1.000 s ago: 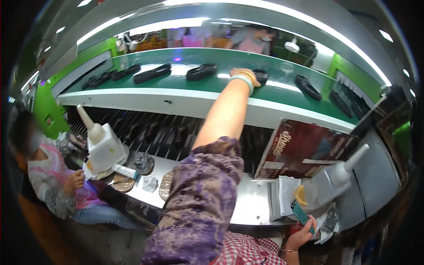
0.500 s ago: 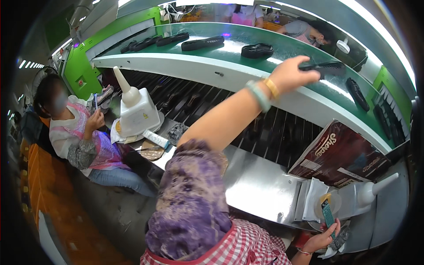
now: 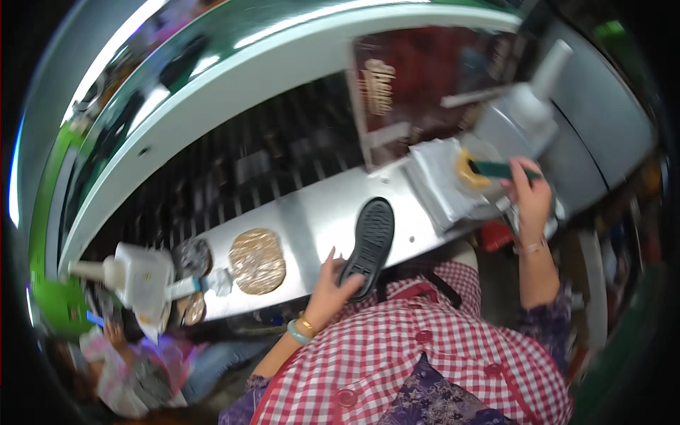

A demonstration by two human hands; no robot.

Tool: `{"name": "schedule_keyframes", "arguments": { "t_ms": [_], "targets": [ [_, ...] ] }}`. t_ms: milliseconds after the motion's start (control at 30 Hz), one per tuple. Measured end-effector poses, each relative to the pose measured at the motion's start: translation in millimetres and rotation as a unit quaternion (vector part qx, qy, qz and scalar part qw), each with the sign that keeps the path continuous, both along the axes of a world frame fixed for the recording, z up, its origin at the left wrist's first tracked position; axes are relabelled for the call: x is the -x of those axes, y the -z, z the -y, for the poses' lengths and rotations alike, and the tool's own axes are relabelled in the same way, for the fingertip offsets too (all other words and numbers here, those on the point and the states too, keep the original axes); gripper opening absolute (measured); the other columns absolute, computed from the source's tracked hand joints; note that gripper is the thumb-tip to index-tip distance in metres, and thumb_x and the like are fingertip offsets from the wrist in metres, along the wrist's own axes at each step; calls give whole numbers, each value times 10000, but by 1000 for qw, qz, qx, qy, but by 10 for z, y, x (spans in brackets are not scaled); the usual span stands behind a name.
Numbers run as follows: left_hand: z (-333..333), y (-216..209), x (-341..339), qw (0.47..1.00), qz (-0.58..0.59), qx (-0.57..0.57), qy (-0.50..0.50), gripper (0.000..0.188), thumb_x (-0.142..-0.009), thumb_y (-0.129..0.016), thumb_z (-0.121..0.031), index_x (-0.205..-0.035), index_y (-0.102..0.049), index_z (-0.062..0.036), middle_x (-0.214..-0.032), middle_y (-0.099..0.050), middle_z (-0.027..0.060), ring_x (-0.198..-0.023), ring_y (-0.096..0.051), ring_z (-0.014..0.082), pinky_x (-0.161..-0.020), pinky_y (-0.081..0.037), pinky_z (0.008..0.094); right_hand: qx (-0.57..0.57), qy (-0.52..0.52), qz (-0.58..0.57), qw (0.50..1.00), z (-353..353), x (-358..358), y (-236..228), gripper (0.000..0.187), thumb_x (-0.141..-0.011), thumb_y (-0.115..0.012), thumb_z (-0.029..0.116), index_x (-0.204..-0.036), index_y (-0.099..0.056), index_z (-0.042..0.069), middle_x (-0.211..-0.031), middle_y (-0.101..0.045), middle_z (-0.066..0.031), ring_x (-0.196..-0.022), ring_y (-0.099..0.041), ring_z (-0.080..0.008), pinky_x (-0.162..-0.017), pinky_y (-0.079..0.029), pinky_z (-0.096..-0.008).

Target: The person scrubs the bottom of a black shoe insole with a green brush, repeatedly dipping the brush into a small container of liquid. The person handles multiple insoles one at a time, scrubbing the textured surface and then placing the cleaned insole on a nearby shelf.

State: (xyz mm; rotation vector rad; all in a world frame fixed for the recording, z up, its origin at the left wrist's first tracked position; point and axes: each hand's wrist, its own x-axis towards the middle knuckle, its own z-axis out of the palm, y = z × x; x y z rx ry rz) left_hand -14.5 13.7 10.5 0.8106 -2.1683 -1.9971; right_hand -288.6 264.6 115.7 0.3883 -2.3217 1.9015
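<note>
A black shoe sole [image 3: 371,237] is in my left hand [image 3: 330,290]; the fingers and thumb close on its near end. It is tilted, tread side in view, over the front edge of the metal worktop [image 3: 312,212]. To the right, my right hand [image 3: 533,202] pinches the teal handle of what looks like a brush [image 3: 496,170]. Its head is at a yellow-edged opening [image 3: 467,170] of a translucent container and cannot be made out. Beside the container stands a white squeeze bottle [image 3: 528,106] with a long nozzle.
A dark red box [image 3: 418,85] stands behind the container. A curved conveyor [image 3: 234,60] runs along the far side, past dark rollers [image 3: 241,163]. At left are a round wrapped pad [image 3: 257,262], another white bottle [image 3: 145,276] and a seated person [image 3: 131,365].
My left hand has come back from the conveyor with a black sole, now near my apron. My right hand still holds the teal handle by the container. The view has turned downward and right.
</note>
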Motion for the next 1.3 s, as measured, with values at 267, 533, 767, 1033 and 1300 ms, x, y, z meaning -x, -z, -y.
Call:
{"name": "schedule_keyframes", "arguments": {
  "t_ms": [267,533,767,1033,1300],
  "targets": [
    [-61,343,146,748,-113,-654,-4,497,-966,-349,-385,-1279,-452,-14,-1218,-544,178,-1092,-561,288,-933,-465,447,-75,9,-19,997,-135,318,190,254,-877,-621,247,-1007,-650,31,-801,-651,-23,-693,-640,-82,-531,-423,-191],
    [-174,-115,451,813,-84,-575,-15,547,-940,-351,-270,-1447,-196,-134,-1294,-473,185,-1118,-536,355,-859,-516,456,-81,7,25,996,-89,374,257,288,-864,-635,243,-989,-653,-16,-745,-659,-60,-666,-653,-116,-571,-458,-218],
    [-200,-122,867,807,-163,-567,12,470,-929,-417,-293,-1372,-343,-154,-1292,-486,159,-1124,-518,391,-882,-476,527,-38,16,34,999,-127,386,283,269,-873,-628,273,-992,-671,36,-775,-655,-20,-694,-638,-83,-525,-412,-194],
    [-296,-105,884,800,-163,-578,12,644,-938,-293,-548,-1422,-261,-124,-1291,-472,185,-1123,-529,348,-886,-499,457,61,-51,127,989,-366,375,528,279,-893,-594,261,-1005,-641,10,-808,-660,-41,-700,-621,-77,-500,-391,-173],
    [-287,-17,774,741,-148,-655,9,806,-863,-232,-700,-1434,-218,-131,-1344,-402,225,-1166,-478,404,-918,-472,485,192,-179,163,951,529,-697,264,211,-931,-534,187,-966,-603,-10,-803,-648,-65,-614,-633,-108,-474,-415,-173]
  ]
}}
